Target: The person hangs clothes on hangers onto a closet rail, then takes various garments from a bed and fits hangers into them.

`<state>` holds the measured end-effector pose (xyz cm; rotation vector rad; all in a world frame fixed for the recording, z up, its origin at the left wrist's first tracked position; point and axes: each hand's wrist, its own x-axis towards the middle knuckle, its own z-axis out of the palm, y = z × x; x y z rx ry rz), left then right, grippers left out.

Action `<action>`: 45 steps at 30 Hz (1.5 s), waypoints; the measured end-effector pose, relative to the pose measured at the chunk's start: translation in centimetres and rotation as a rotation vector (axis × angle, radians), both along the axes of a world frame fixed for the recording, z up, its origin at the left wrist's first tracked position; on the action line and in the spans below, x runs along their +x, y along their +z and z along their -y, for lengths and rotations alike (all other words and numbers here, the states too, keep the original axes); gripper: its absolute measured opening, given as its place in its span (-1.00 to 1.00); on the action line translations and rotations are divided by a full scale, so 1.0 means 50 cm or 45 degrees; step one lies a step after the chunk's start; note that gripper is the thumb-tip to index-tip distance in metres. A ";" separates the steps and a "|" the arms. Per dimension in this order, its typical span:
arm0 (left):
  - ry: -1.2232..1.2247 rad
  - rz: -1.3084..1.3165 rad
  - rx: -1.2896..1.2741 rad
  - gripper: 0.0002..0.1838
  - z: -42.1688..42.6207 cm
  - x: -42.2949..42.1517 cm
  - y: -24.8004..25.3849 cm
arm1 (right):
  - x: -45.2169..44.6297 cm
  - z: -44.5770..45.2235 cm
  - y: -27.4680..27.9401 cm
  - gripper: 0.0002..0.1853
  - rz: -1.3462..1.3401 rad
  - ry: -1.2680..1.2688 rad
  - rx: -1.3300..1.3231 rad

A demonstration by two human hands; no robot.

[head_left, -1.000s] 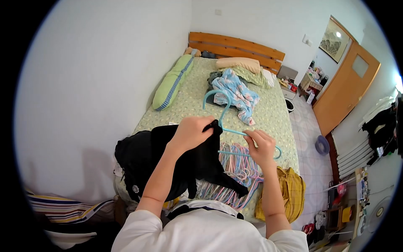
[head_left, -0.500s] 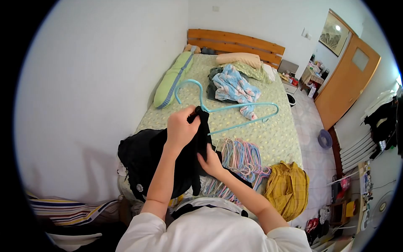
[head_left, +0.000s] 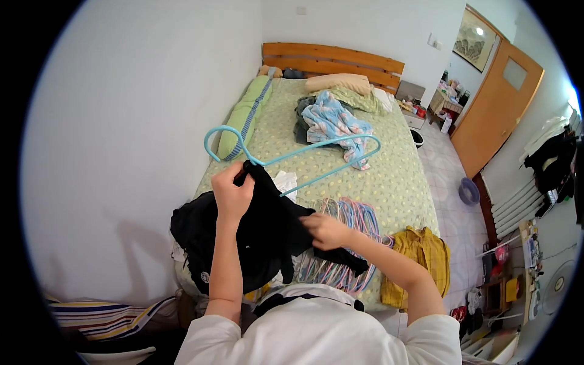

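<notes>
My left hand [head_left: 233,193] is closed on the collar area of a black garment [head_left: 267,219], just below the hook of a light blue hanger [head_left: 322,145]. One end of the hanger is inside the garment; the other sticks out to the right, bare. Fingers pressed together, my right hand [head_left: 325,231] grips the garment's right edge, over a pile of pink, blue and white hangers [head_left: 353,219]. More black clothing [head_left: 191,228] lies at the left on the bed.
A yellow plaid shirt [head_left: 420,261] lies at the bed's right corner. Farther up the bed [head_left: 292,109] are a blue patterned garment [head_left: 334,121] and a long green pillow [head_left: 246,112]. A purple basin [head_left: 468,191] stands on the floor.
My right hand has let go of the hanger's free end and taken the garment's edge, lower down. My left hand, with hanger and garment, has moved left.
</notes>
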<state>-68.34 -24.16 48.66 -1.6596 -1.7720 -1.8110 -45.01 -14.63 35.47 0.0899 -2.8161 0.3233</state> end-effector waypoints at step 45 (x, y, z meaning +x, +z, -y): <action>-0.039 -0.180 -0.010 -0.88 0.040 -0.041 -0.036 | 0.087 -0.115 0.440 -0.67 -0.411 -0.805 0.580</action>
